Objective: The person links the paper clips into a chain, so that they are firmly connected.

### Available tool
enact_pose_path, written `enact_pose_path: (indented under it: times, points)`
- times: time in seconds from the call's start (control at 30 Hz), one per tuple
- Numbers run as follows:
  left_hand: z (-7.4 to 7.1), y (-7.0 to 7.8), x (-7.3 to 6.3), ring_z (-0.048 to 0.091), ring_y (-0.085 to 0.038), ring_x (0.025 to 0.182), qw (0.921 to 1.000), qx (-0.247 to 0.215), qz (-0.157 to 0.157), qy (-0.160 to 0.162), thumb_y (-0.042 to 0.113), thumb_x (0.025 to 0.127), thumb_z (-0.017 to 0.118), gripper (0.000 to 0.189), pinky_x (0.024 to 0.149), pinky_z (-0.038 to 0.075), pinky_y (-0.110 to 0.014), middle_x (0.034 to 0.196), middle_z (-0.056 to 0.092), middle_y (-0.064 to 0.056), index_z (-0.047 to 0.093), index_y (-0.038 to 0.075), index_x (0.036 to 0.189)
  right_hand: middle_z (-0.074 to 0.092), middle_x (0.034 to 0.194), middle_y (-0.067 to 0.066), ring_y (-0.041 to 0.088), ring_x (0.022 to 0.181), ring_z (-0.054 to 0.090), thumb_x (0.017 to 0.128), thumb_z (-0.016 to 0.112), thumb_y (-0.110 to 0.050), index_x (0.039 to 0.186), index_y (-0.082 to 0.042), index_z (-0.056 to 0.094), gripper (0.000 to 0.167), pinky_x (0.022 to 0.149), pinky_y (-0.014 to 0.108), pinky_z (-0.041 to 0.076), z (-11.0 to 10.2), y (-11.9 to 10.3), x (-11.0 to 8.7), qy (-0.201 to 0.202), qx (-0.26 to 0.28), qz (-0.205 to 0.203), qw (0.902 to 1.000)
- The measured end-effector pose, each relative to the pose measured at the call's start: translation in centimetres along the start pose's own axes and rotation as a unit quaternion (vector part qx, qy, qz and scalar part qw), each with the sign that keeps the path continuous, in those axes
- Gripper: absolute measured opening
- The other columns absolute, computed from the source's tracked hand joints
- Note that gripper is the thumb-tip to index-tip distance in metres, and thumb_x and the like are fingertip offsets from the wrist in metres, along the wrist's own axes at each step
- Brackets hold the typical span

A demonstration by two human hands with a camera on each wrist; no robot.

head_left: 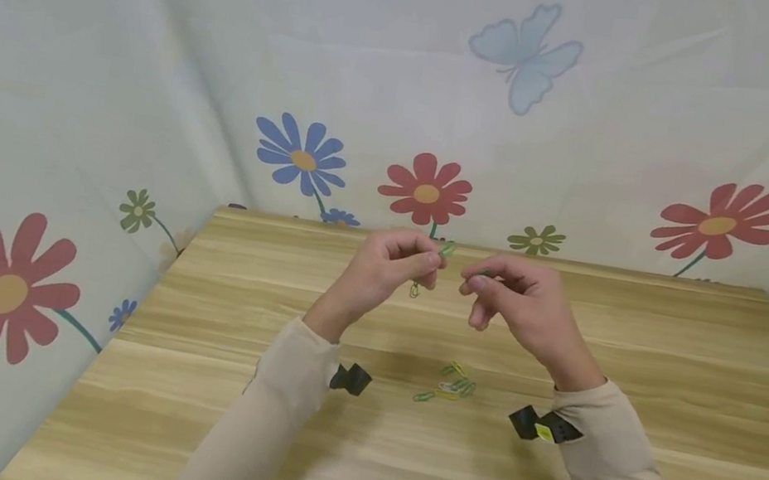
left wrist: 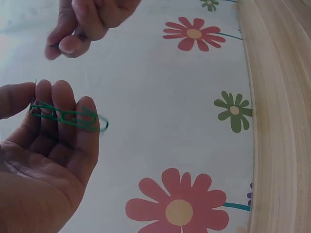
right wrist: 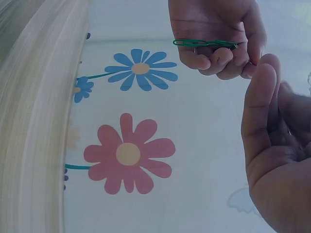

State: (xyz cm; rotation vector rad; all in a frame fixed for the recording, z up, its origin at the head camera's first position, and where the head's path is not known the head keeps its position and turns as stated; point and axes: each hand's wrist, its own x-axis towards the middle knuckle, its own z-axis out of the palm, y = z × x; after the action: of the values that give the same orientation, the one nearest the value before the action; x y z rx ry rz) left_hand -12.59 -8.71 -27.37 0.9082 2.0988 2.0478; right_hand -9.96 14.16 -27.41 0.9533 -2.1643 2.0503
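My left hand (head_left: pixel 387 270) is raised over the far part of the table, pinching a short chain of linked paper clips (left wrist: pixel 73 116) between thumb and index finger. Green clips of the chain hang across the other fingers in the left wrist view, and in the head view its end dangles below the hand. A yellow-green clip (head_left: pixel 447 249) sticks up past the left fingertips. Close by on the right, my right hand (head_left: pixel 528 305) pinches a small dark green piece (left wrist: pixel 54 45), mostly hidden by thumb and finger. A small gap separates the two hands in the head view.
Several loose paper clips (head_left: pixel 459 386), green, yellow and white, lie in a small pile on the wooden table (head_left: pixel 176 408), below and nearer than the hands. A cloth wall (head_left: pixel 386 39) with printed flowers stands behind the table's far edge. Black wrist cameras (head_left: pixel 351 379) sit on both sleeves.
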Motion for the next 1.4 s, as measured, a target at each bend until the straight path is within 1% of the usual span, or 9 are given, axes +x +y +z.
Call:
enact_pose_path:
  times: [0.1,0.17,0.3,0.47,0.57,0.73,1.0,1.2,1.4]
  points:
    - [0.0,0.0,-0.1,0.062,-0.025,0.078,0.9999,0.01,0.004,-0.002,0.012,0.098,0.06,0.021,0.082,0.056,-0.04,0.081,0.064,-0.009,0.066,-0.009,0.098,0.069,0.092,0.015,0.021,0.06,0.068,0.102,0.051,0.006,0.109,0.012,0.066,0.018,0.058,0.033,0.059,0.2,0.0,0.1,0.007,0.007,-0.036,0.9993]
    - [0.1,0.1,-0.2,0.062,-0.025,0.078,0.9998,0.018,0.007,-0.004,0.012,0.098,0.06,0.019,0.081,0.056,-0.039,0.081,0.064,-0.009,0.067,-0.006,0.097,0.069,0.093,0.015,0.021,0.061,0.068,0.103,0.05,0.006,0.111,0.014,0.066,0.019,0.058,0.033,0.059,0.3,0.0,0.1,0.014,0.001,-0.045,0.9989]
    - [0.2,0.4,-0.5,0.062,-0.027,0.077,0.9987,0.048,-0.001,-0.015,0.011,0.099,0.06,0.016,0.076,0.054,-0.037,0.08,0.064,-0.009,0.067,-0.003,0.097,0.072,0.094,0.013,0.021,0.062,0.068,0.101,0.055,0.005,0.113,0.012,0.067,0.019,0.06,0.032,0.059,0.7,-0.4,-0.2,0.051,-0.022,-0.04,0.9976]
    - [0.4,0.8,-0.8,0.059,-0.029,0.077,0.9953,0.086,-0.015,-0.043,0.017,0.1,0.06,0.017,0.07,0.049,-0.04,0.079,0.062,-0.008,0.067,0.002,0.095,0.074,0.093,0.014,0.02,0.061,0.068,0.097,0.061,0.007,0.109,0.01,0.07,0.016,0.061,0.032,0.059,1.0,-0.6,-0.5,0.094,-0.03,-0.04,0.9943]
    - [0.6,1.1,-0.9,0.058,-0.031,0.076,0.9945,0.09,-0.01,-0.053,0.019,0.1,0.06,0.017,0.068,0.048,-0.04,0.079,0.061,-0.008,0.066,0.004,0.095,0.074,0.089,0.014,0.019,0.06,0.068,0.095,0.062,0.01,0.104,0.01,0.071,0.012,0.06,0.03,0.059,1.1,-0.8,-0.5,0.102,-0.031,-0.043,0.9933]
    - [0.7,1.4,-0.9,0.056,-0.034,0.073,0.9949,0.085,-0.006,-0.054,0.018,0.1,0.061,0.016,0.065,0.045,-0.035,0.078,0.06,-0.008,0.066,0.004,0.094,0.071,0.082,0.01,0.018,0.059,0.068,0.093,0.065,0.01,0.092,0.009,0.069,0.004,0.059,0.03,0.059,1.3,-1.0,-0.4,0.108,-0.052,-0.043,0.9919]
    - [0.8,1.5,-0.8,0.054,-0.025,0.064,0.9937,0.092,0.0,-0.064,0.018,0.099,0.06,0.017,0.056,0.042,-0.03,0.073,0.056,-0.007,0.066,0.005,0.091,0.071,0.079,0.009,0.017,0.059,0.068,0.09,0.07,0.009,0.085,0.005,0.068,0.006,0.058,0.029,0.058,1.7,-1.2,-0.4,0.121,-0.112,-0.057,0.9847]
    - [0.9,1.3,-0.6,0.054,-0.028,0.065,0.9946,0.079,0.011,-0.067,0.016,0.1,0.056,0.018,0.061,0.045,-0.032,0.071,0.056,-0.008,0.063,0.005,0.088,0.069,0.075,0.005,0.014,0.057,0.066,0.087,0.073,0.01,0.084,0.001,0.07,0.01,0.055,0.024,0.056,1.7,-1.0,-0.3,0.12,-0.173,-0.082,0.9742]
    - [1.0,1.0,-0.6,0.056,-0.028,0.067,0.9962,0.039,0.033,-0.071,0.01,0.101,0.053,0.018,0.066,0.05,-0.035,0.073,0.057,-0.011,0.061,0.001,0.088,0.065,0.069,-0.002,0.01,0.054,0.061,0.082,0.076,0.013,0.082,-0.003,0.069,0.017,0.05,0.018,0.05,1.6,-0.5,-0.1,0.101,-0.253,-0.144,0.9513]
